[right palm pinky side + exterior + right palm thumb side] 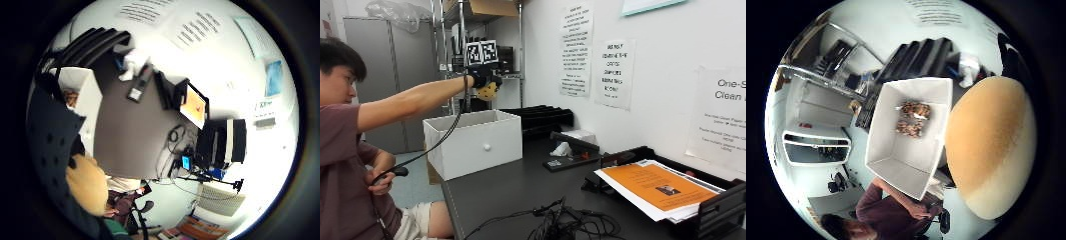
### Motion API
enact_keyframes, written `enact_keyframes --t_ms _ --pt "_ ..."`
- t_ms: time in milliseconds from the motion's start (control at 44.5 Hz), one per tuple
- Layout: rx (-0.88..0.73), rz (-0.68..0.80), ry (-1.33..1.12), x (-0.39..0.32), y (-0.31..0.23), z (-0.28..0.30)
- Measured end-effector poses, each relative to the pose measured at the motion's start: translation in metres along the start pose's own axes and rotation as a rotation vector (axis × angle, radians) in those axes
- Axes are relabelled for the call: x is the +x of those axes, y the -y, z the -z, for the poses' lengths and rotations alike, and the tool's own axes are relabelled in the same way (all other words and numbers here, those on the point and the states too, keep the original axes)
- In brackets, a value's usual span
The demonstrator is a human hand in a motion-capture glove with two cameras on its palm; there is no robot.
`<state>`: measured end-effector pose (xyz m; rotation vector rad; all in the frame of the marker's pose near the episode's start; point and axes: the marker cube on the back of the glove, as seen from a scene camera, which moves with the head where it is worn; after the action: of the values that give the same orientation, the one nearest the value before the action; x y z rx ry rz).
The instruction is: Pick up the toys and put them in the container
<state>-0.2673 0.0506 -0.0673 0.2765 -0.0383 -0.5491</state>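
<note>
Holding a tan toy (488, 92), the grip (482, 76) hangs above the white container (480, 142).

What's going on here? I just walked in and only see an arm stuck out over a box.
A person at a dark table holds a tan rounded toy in the gloved right hand, raised above a white open-top container. The thumb side palm view looks straight down into the container, where two brownish toys already lie on its floor. The toy in the hand has not been dropped in yet. The person's other hand grips a small black device below table level.
</note>
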Motion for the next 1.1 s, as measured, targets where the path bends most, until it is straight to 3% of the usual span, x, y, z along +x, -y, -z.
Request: enact_keyframes --t_ms 270,405,540,607,719,832,1102 --pt "-0.003 0.191 0.032 -0.132 0.038 -0.001" --pt "-0.032 0.260 0.109 -0.160 0.036 -0.009" --pt "-0.275 0.298 0.075 -0.167 0.033 -0.027" --pt "-0.390 0.203 -0.025 -0.155 0.028 -0.036" --pt "-0.208 0.330 0.116 -0.170 0.042 -0.035" --pt "-0.264 0.198 0.023 -0.150 0.033 -0.035" --pt "-0.285 0.121 -0.019 -0.131 0.022 -0.039"
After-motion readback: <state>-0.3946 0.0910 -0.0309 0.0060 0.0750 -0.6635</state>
